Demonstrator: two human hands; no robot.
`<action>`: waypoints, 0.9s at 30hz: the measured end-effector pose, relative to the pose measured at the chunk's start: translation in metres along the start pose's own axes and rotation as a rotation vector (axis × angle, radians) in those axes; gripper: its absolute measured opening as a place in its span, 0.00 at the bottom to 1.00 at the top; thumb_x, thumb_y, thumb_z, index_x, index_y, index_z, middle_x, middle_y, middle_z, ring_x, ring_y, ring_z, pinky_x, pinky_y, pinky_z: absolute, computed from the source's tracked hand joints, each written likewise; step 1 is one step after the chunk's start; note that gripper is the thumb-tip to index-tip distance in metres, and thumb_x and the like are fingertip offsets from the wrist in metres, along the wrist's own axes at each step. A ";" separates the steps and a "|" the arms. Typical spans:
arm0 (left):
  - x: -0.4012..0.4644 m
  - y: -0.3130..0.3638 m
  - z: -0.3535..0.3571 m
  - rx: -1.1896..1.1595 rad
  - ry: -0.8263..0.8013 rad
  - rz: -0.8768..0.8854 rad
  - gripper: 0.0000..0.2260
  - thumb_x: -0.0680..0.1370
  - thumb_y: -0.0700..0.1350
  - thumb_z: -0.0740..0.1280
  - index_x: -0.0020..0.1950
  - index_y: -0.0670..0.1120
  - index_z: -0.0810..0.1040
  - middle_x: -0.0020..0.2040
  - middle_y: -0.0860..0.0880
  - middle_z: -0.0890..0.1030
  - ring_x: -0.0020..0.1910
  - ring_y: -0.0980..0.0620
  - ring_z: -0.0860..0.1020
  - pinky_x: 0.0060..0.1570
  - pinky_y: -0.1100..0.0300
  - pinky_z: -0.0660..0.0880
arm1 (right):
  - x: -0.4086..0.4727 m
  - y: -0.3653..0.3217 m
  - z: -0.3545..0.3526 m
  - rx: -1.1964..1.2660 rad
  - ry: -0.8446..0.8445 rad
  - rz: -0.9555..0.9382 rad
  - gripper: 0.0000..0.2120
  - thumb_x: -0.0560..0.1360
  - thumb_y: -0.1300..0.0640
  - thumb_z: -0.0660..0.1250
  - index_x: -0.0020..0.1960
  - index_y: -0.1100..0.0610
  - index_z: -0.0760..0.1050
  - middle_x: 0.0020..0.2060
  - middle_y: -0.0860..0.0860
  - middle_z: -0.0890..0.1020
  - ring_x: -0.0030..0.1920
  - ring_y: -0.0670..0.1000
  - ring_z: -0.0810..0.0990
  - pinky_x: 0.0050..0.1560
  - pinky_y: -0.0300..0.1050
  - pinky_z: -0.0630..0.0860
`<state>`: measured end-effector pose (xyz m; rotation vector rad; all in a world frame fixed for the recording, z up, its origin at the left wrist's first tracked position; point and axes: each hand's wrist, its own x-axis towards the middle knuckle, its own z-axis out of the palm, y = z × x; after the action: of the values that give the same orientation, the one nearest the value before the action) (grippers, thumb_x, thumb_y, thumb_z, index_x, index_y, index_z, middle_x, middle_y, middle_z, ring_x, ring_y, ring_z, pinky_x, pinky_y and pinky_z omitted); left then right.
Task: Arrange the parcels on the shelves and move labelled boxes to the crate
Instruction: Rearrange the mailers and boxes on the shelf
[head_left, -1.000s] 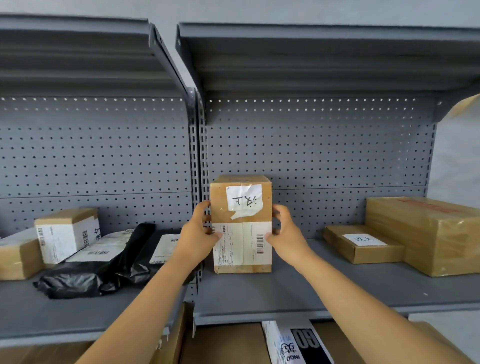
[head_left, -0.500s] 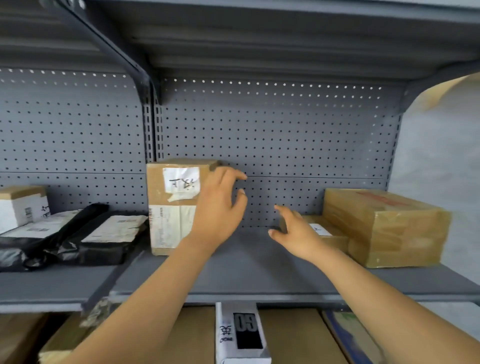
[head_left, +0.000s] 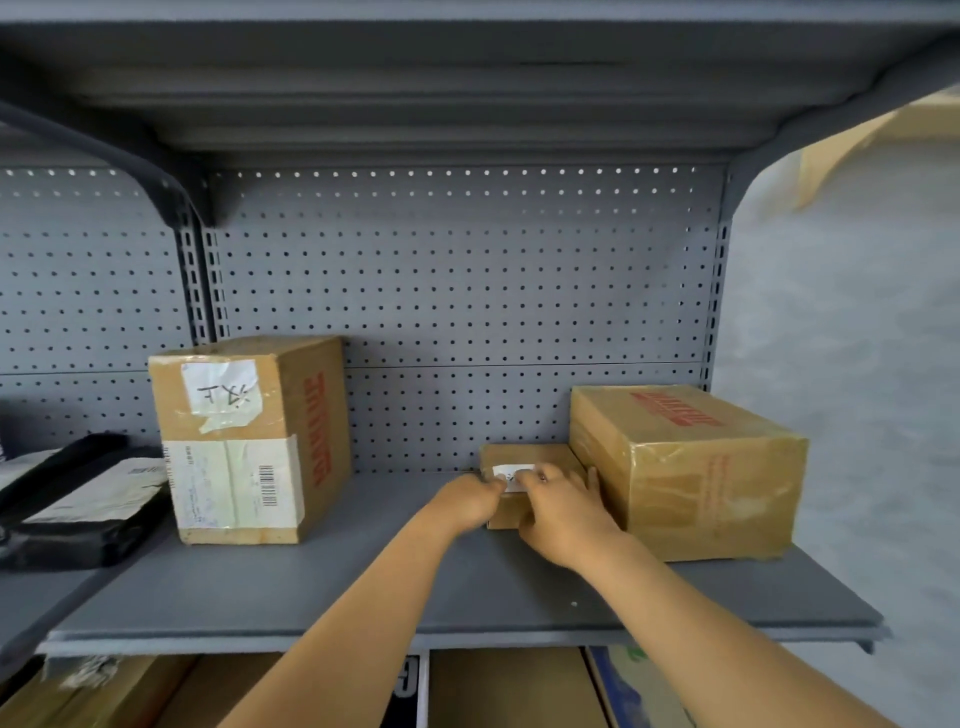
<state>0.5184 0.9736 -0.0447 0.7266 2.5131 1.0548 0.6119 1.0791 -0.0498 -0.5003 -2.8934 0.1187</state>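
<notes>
Both hands are on the small flat box (head_left: 524, 457), which lies on the grey shelf (head_left: 363, 587) hard against the left side of the big taped box (head_left: 691, 467). The left hand (head_left: 467, 501) has its fingers curled against the small box's left front corner, gripping it there. The right hand (head_left: 563, 512) lies over the top and front of the small box with its fingers bent round it, the fingertips reaching to the white label (head_left: 511, 474) on the lid; what is written on the label is too blurred to read. The small box sits flat on the shelf, its back edge close to the perforated back panel (head_left: 457, 291).

Well to the left of the small box stands a tall box (head_left: 249, 441), upright, with a handwritten paper slip taped near its top and a barcode label lower down. Further left of that, on the neighbouring shelf, lies a black plastic parcel (head_left: 83, 509) with a white label. Below the shelf, the tops of more cardboard boxes (head_left: 509, 686) show.
</notes>
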 end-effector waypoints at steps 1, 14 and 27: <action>0.003 0.001 0.003 -0.005 0.002 -0.016 0.22 0.83 0.55 0.53 0.67 0.43 0.75 0.64 0.43 0.78 0.60 0.47 0.76 0.55 0.56 0.70 | 0.001 0.000 0.002 0.006 0.008 -0.002 0.27 0.78 0.54 0.61 0.76 0.50 0.62 0.72 0.54 0.66 0.72 0.61 0.62 0.76 0.64 0.47; 0.017 -0.002 0.005 0.038 0.026 -0.029 0.16 0.83 0.50 0.53 0.56 0.43 0.77 0.53 0.45 0.80 0.52 0.47 0.77 0.50 0.56 0.70 | 0.001 0.000 0.006 -0.011 0.087 -0.048 0.26 0.78 0.53 0.59 0.76 0.45 0.61 0.72 0.48 0.67 0.67 0.59 0.64 0.68 0.58 0.62; 0.013 -0.019 -0.032 -0.276 -0.089 -0.051 0.28 0.77 0.59 0.62 0.73 0.44 0.71 0.72 0.46 0.72 0.71 0.47 0.70 0.71 0.55 0.64 | 0.017 -0.021 -0.009 0.101 0.013 0.035 0.30 0.73 0.45 0.67 0.74 0.42 0.65 0.72 0.49 0.63 0.70 0.60 0.62 0.69 0.62 0.63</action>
<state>0.4867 0.9513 -0.0375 0.6117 2.2390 1.2869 0.5914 1.0651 -0.0359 -0.5309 -2.8494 0.2648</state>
